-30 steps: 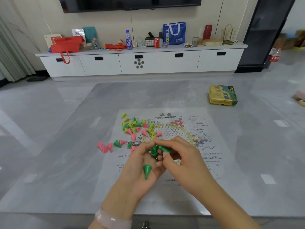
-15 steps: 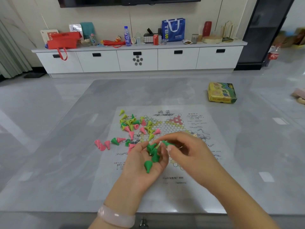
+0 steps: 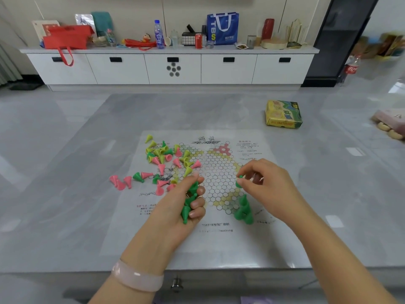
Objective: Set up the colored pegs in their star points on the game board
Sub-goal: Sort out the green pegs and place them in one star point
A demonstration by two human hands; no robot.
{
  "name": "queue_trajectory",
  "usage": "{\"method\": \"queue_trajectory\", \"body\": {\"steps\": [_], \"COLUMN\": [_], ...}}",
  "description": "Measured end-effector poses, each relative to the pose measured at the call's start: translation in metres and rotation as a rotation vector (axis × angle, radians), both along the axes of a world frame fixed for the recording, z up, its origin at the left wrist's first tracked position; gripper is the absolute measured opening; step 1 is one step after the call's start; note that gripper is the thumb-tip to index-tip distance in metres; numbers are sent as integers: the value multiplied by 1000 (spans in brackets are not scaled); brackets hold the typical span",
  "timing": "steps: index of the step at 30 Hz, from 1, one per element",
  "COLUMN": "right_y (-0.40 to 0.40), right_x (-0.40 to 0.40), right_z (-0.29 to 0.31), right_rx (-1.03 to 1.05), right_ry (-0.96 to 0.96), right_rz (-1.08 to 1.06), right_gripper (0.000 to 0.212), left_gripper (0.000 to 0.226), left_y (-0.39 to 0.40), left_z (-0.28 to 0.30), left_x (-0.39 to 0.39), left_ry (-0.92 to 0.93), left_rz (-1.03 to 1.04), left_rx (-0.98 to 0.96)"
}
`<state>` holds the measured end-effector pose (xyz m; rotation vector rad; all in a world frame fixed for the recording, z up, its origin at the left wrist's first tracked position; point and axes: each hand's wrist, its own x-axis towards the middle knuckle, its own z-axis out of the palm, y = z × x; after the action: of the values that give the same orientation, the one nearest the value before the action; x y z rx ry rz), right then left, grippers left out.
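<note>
A yellow-green box [image 3: 283, 114] sits on the far right of your grey table [image 3: 65, 194], well clear of the board [image 3: 219, 167]. Behind the table runs a white cabinet [image 3: 173, 66] crowded with a blue bag [image 3: 222, 28], a red bag [image 3: 65, 39], a bottle [image 3: 159, 35] and a can [image 3: 198, 41]. On the board's left side a loose heap of pegs [image 3: 168, 159] covers part of the hex grid, with a few pink pegs [image 3: 121, 182] spilled onto the table.

The board is a thin printed sheet, flat on the glossy marbled top. The pegs are small plastic cones in pink, yellow-green and green.

Your left hand [image 3: 186, 207] lies palm up over the board's near left, fingers curled round a bunch of green pegs [image 3: 189, 201]. Your right hand [image 3: 265, 183] pinches one green peg [image 3: 239, 182] between thumb and fingertip, at the board's right edge. A cluster of standing green pegs [image 3: 243, 210] fills the near-right star point, just below that hand.

Half a second ago your hands were touching and your right fingers were picking from the left palm; now they are apart, and the right has carried its peg over to the right side.
</note>
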<state>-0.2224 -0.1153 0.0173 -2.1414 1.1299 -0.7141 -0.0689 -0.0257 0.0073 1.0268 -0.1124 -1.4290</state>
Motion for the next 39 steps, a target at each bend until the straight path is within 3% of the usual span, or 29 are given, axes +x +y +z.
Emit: {"method": "queue_trajectory", "body": {"steps": [9,15,39], "right_y": [-5,-6,-6], "right_x": [13,16,3], "right_z": [-16,-15,-7], "right_rx": [-204,-219,-183], "right_ry": [333,482,498], "right_rz": [186,226,197], "right_gripper": [10,17,12], "left_gripper": [9,9,9], "left_y": [-3,-2,2], "left_z": [0,1,3], "left_x": [4,6,6], "left_ry": [-73,-85,-100], "left_rz": [7,12,20], "left_rx": [24,27,28]}}
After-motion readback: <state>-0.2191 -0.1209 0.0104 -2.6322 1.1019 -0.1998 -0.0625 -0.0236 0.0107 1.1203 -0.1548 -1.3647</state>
